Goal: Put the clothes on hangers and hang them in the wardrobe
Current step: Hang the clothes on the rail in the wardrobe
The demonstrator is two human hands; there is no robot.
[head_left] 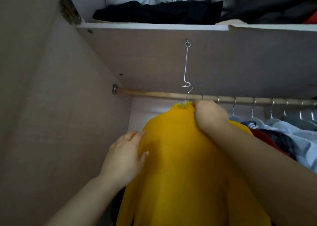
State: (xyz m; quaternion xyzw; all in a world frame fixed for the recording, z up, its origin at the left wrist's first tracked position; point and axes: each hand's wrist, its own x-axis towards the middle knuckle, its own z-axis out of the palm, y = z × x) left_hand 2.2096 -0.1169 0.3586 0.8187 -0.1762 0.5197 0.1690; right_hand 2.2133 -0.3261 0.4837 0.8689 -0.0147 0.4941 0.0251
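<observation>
My right hand (211, 117) grips the yellow sweater (180, 157) at its collar, centre frame, just under the rail (154, 94). My left hand (125, 157) rests flat, fingers relaxed, on the shoulder toward frame left. The sweater looks a soft, light, stretchy knit, so I'd hold it at the neck by the hanger hook (189, 93).
</observation>
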